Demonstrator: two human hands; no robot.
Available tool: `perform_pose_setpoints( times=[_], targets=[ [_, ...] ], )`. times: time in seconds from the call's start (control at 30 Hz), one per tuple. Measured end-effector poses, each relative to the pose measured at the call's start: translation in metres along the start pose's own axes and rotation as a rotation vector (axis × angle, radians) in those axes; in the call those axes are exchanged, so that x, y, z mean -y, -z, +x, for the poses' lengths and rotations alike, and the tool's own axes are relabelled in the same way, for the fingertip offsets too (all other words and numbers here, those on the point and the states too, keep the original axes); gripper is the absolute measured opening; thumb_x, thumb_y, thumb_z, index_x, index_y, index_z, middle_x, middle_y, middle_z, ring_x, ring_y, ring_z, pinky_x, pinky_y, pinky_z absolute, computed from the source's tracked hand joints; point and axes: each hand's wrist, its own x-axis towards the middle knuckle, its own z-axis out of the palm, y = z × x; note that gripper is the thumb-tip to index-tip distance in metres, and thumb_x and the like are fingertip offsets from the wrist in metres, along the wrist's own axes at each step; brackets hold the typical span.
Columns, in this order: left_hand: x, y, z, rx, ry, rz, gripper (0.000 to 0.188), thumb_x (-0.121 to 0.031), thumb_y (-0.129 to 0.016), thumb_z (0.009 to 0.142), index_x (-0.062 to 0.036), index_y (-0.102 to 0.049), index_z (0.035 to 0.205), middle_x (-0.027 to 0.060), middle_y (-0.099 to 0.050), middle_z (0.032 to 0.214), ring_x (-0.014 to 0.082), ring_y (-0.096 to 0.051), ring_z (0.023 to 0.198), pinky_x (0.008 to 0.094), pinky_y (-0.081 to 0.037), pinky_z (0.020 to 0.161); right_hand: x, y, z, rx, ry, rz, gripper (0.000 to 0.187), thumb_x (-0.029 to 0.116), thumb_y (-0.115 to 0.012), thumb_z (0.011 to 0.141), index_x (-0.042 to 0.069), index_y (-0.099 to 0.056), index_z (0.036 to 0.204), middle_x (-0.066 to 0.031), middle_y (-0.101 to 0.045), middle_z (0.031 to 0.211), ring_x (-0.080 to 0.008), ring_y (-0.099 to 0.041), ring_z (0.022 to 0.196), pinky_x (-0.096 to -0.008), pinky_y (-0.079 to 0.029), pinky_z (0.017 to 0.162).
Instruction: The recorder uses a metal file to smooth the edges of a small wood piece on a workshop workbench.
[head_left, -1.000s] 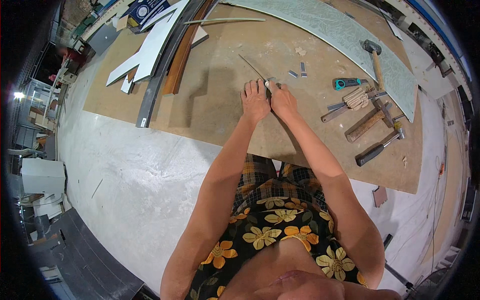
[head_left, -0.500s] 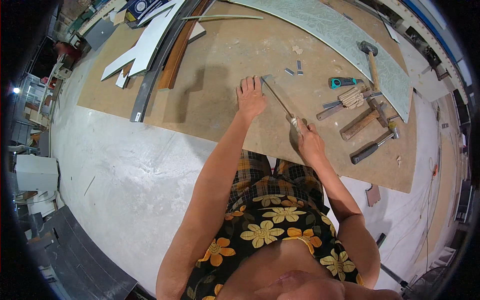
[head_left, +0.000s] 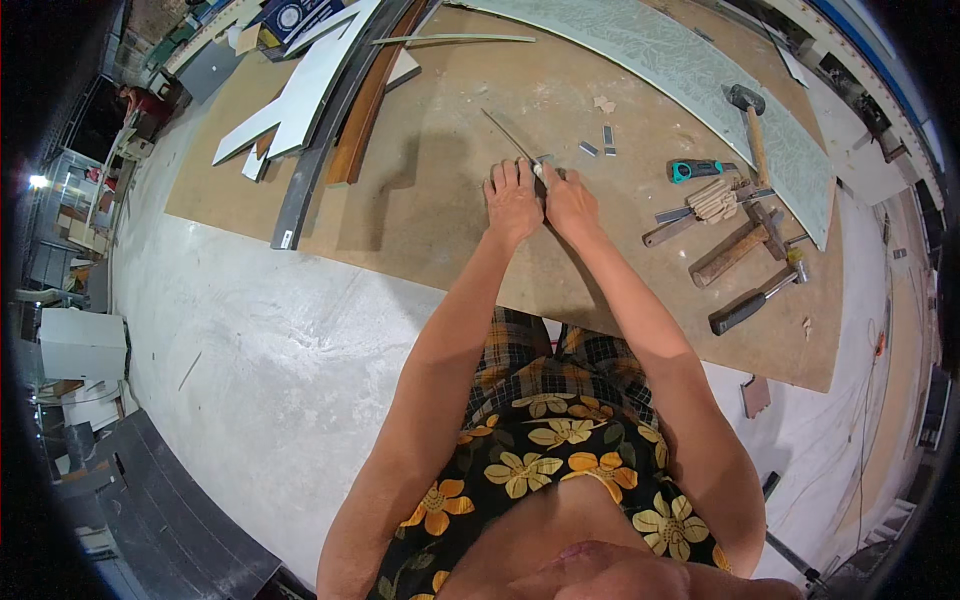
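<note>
My right hand is closed round the pale handle of a long thin file, whose narrow rod points away and to the left across the brown board. Beside it my left hand lies on the board with its fingers stretched forward, close against the handle. Just past the fingertips shows the edge of a small grey piece, mostly hidden by the hands and the file. Two similar small grey rectangular pieces lie to the right, one of them upright in view and the other slanted.
At right lie a teal-handled cutter, a bundle of wooden sticks, a wooden-handled hammer, a black-handled hammer and a mallet on a pale green panel. Long dark strips and white boards lie left.
My right hand has moved forward and left with the file, up beside my left hand. The file's tip now reaches farther out past the small piece.
</note>
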Motion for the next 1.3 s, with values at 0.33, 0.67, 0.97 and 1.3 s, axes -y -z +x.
perform_pose_setpoints(
  times=[0.33,0.67,0.97,1.3],
  targets=[
    [0.007,-0.005,-0.001,0.013,0.008,0.017,0.074,-0.027,-0.058,0.084,0.0030,-0.025,0.143,0.0222,-0.030,0.142,0.0398,-0.024,0.134,0.0568,-0.022,0.109,-0.039,0.003,-0.082,0.035,-0.010,-0.036,0.049,0.012,-0.047,0.091,0.022,-0.043,0.139,-0.0264,-0.051,0.124,-0.0430,-0.056,0.108,-0.0483,-0.048,0.087],
    [0.001,0.001,-0.002,0.067,0.045,0.007,0.075,-0.026,-0.057,0.085,0.0026,-0.022,0.145,0.0216,-0.027,0.143,0.0385,-0.022,0.136,0.0566,-0.019,0.110,-0.053,0.038,-0.135,-0.011,-0.018,0.051,0.049,0.007,-0.057,0.086,0.014,-0.051,0.133,-0.0206,-0.054,0.101,-0.0384,-0.062,0.085,-0.0449,-0.051,0.072],
    [0.004,-0.002,0.000,0.026,0.026,0.006,0.076,-0.026,-0.060,0.084,0.0027,-0.023,0.144,0.0218,-0.029,0.142,0.0389,-0.022,0.136,0.0576,-0.019,0.109,-0.046,0.047,-0.124,-0.187,0.037,0.160,0.051,0.004,-0.058,0.085,0.015,-0.052,0.134,-0.0177,-0.051,0.091,-0.0374,-0.060,0.076,-0.0453,-0.049,0.067],
    [0.000,0.002,-0.003,0.023,0.028,-0.016,0.071,-0.027,-0.058,0.086,0.0025,-0.027,0.143,0.0209,-0.030,0.143,0.0387,-0.024,0.136,0.0583,-0.022,0.108,-0.048,0.009,-0.103,-0.127,-0.005,0.097,0.050,0.005,-0.058,0.086,0.019,-0.052,0.134,-0.0175,-0.052,0.095,-0.0365,-0.060,0.080,-0.0439,-0.049,0.069]
  ],
)
